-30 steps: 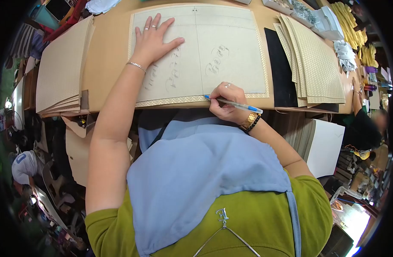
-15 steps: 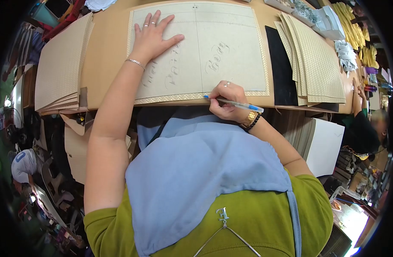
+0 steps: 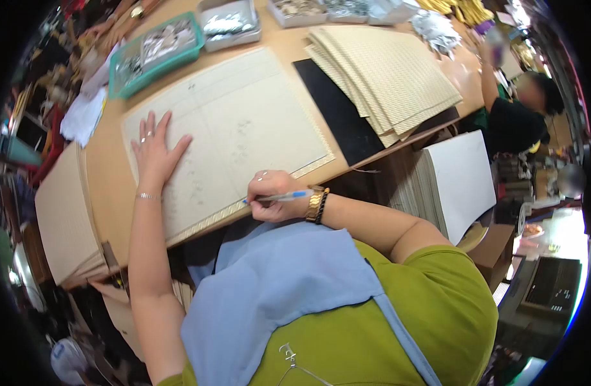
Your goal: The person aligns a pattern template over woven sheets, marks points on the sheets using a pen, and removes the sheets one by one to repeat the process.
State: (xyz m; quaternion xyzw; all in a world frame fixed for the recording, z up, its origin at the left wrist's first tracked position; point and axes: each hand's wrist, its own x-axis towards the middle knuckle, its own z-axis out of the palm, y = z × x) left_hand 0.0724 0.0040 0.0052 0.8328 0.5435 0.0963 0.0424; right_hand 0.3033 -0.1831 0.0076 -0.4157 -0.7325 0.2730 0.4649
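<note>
A pale cardboard template [image 3: 221, 151] with ruled lines and handwriting, blurred now, lies over a slightly larger woven-textured sheet [image 3: 208, 220], whose rim shows along the near and right sides. My left hand [image 3: 158, 151] is flat on the template's left part, fingers spread. Near the lower edge, my right hand [image 3: 274, 196] grips a clear pen with blue ends [image 3: 290, 195]. Its blue tip points at the woven rim beside the template; whether it touches cannot be made out.
Woven sheets [image 3: 392, 80] are stacked at the right, by a black sheet [image 3: 340, 109]. More sheets [image 3: 67, 209] lie at the left. Behind the template stand a teal tray [image 3: 202, 42] and a white box [image 3: 231, 38] of small parts. A person in black [image 3: 517, 128] is at the far right.
The view has swung and tilted, so the table appears rotated and the tray and boxes behind show. Both hands stay in place on the template, the pen still in my right hand.
</note>
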